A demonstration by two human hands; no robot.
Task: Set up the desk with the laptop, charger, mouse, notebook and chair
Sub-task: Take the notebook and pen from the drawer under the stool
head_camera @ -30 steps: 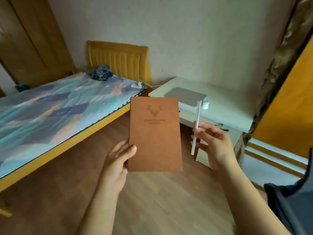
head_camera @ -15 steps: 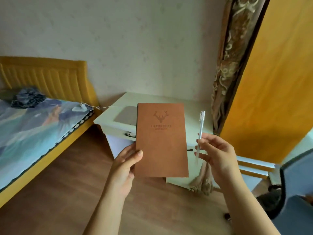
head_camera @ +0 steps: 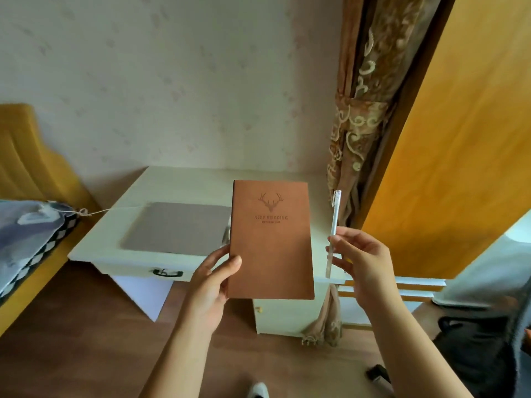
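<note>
I see the brown notebook (head_camera: 271, 239) held upright in the air in front of the desk (head_camera: 184, 179), its cover facing me, with a stamped deer head and the words "KEEP ON GOING". My left hand (head_camera: 214, 278) grips it at the lower left edge, thumb pressed on the cover and fingers closed behind, so that hand is clamped on the notebook. My right hand (head_camera: 363, 261) is pinched shut around a slim white pen (head_camera: 333, 231), which stands nearly vertical just right of the notebook, apart from it.

Behind the notebook, the closed grey laptop (head_camera: 178, 228) lies flat on the pale desk, its right edge hidden by the cover. A thin cable (head_camera: 94, 211) runs from the laptop's left side toward the bed (head_camera: 26, 234) with its yellow headboard at the left. The desk has 1 dark drawer handle (head_camera: 167, 273) on its front. A patterned curtain (head_camera: 356, 133) hangs right of the desk beside a yellow door (head_camera: 459, 124). A dark chair (head_camera: 485, 349) shows at the lower right on the wooden floor (head_camera: 86, 340).
</note>
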